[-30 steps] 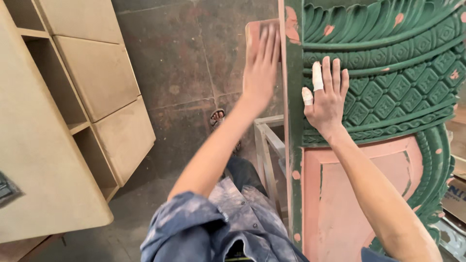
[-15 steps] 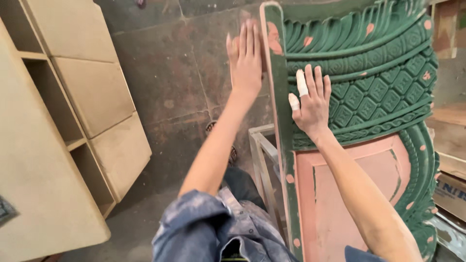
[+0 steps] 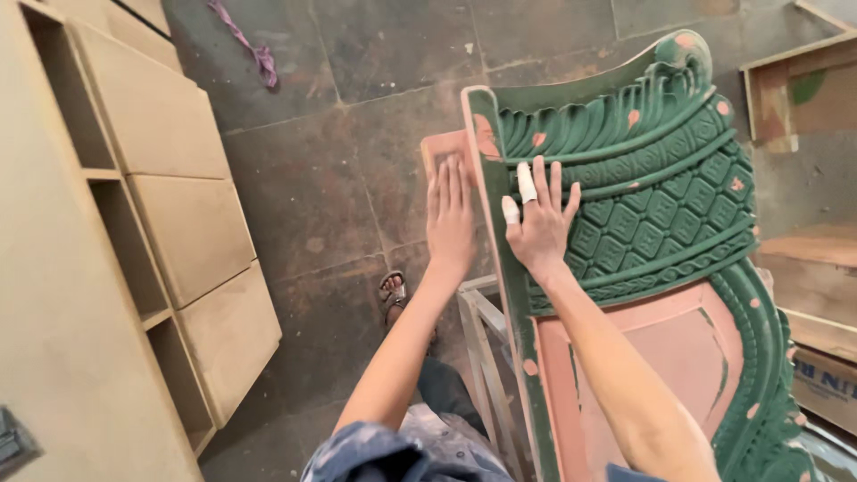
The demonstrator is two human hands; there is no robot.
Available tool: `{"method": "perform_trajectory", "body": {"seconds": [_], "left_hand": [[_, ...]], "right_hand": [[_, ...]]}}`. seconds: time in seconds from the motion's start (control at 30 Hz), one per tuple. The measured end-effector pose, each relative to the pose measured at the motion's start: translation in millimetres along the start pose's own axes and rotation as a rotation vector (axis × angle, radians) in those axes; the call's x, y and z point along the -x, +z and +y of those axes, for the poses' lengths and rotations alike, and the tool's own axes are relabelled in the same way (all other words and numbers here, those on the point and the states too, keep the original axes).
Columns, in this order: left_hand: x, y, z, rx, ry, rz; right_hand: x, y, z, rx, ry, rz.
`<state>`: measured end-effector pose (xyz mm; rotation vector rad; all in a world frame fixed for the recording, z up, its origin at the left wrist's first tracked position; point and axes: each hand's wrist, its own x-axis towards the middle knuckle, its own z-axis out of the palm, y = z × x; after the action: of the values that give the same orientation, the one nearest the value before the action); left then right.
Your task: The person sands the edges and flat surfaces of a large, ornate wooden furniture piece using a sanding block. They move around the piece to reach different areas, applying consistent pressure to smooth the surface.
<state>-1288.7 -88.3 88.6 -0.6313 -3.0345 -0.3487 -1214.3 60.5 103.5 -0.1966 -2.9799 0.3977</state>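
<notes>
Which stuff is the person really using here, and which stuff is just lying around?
In use:
- carved green panel, under the right hand
- its pinkish back side, under the flat left hand
- pale frame beneath it

Lying about:
- purple rag on the floor
- plain wooden cabinet
- cardboard box

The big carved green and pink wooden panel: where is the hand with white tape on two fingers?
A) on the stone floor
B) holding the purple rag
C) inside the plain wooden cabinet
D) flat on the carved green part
D: the right hand, with white tape on two fingers, lies spread on the green carving of the big carved green and pink wooden panel, far from floor, cabinet and rag.
</notes>
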Motion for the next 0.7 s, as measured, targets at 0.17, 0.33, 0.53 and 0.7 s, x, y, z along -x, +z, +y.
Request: {"method": "perform_trajectory", "body": {"seconds": [0.17,0.33,0.53,0.7], "left_hand": [[-0.5,13.5,-4.8,0.070,0.104,0.075],[9.4,8.3,10.4,0.307,-0.013,0.007],[13.4,11.9,8.0,0.219,-0.048,0.011],[22.7,12.5,2.5,0.252,-0.052,-0.068]], "right_hand": [[2.2,0.0,8.8,-0.009,0.009,0.012],[9.6,-1.7,20.9,0.030,0.017,0.035],[12.6,0.6,22.3,-0.028,0.000,0.046],[11.9,1.8,19.3,-0.055,0.009,0.046]]}}
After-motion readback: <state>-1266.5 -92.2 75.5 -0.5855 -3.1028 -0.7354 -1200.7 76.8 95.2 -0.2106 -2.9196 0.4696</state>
